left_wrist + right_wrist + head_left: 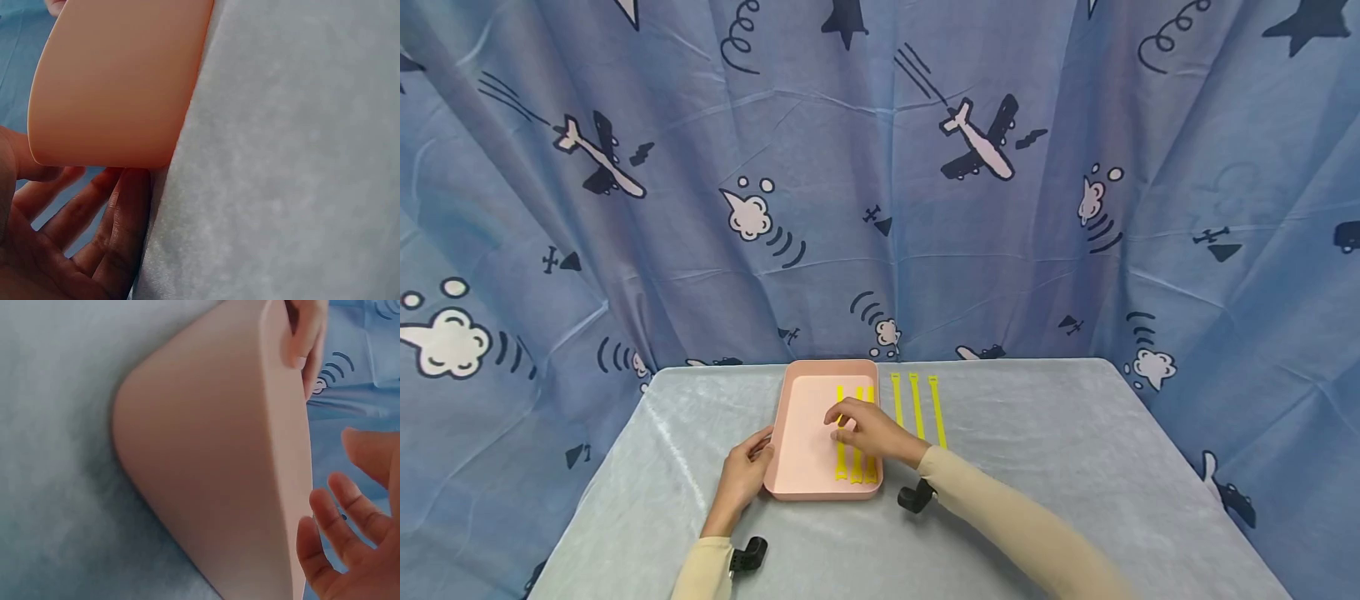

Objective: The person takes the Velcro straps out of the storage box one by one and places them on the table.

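A shallow pink tray [805, 467] lies on the table. My left hand [743, 477] holds its left side, with the thumb over the rim and the fingers against the outer wall in the left wrist view. Above the tray hovers my right hand [872, 429], fingers loosely bent and apart, holding nothing. Beneath it, three thin yellow strips [841, 462] with wider ends lie side by side in the tray's right part, partly hidden by the hand. Three similar yellow strips [917, 400] lie on the table just right of the tray, their lower parts partly behind my right wrist.
A pale grey cloth covers the table [1037, 467]. Behind it hangs a blue curtain [850, 208] with planes and clouds printed on it. Black wrist cameras [916, 497] sit under both wrists, the right one near the tray's lower right corner.
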Demonstrator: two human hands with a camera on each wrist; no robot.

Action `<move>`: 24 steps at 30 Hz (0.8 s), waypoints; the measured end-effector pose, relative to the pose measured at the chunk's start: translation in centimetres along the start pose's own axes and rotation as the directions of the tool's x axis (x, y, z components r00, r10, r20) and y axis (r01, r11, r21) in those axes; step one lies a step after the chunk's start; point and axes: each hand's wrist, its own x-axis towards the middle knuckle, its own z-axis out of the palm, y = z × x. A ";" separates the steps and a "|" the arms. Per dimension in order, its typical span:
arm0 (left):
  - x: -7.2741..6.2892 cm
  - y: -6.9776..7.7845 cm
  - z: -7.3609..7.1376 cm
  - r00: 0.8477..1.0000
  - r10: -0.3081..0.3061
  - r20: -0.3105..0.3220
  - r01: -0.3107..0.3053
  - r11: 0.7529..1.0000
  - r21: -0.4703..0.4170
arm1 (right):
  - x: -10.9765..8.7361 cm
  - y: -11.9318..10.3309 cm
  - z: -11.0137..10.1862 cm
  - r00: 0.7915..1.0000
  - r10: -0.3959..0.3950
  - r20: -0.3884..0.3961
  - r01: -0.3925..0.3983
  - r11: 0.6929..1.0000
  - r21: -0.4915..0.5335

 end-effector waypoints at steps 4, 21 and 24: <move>0.0 0.1 0.0 1.000 0.001 0.006 -0.001 1.000 -0.009 | 0.1 0.0 0.0 1.000 -0.011 0.025 0.014 0.994 -0.111; 0.1 -0.1 -0.1 1.000 0.000 0.007 0.000 1.000 -0.013 | 0.7 0.7 0.2 0.984 -0.086 0.153 0.152 0.856 -0.495; 0.0 -0.1 -0.1 1.000 -0.001 0.006 0.001 1.000 -0.010 | 0.9 0.9 0.3 0.982 -0.086 0.167 0.164 0.828 -0.536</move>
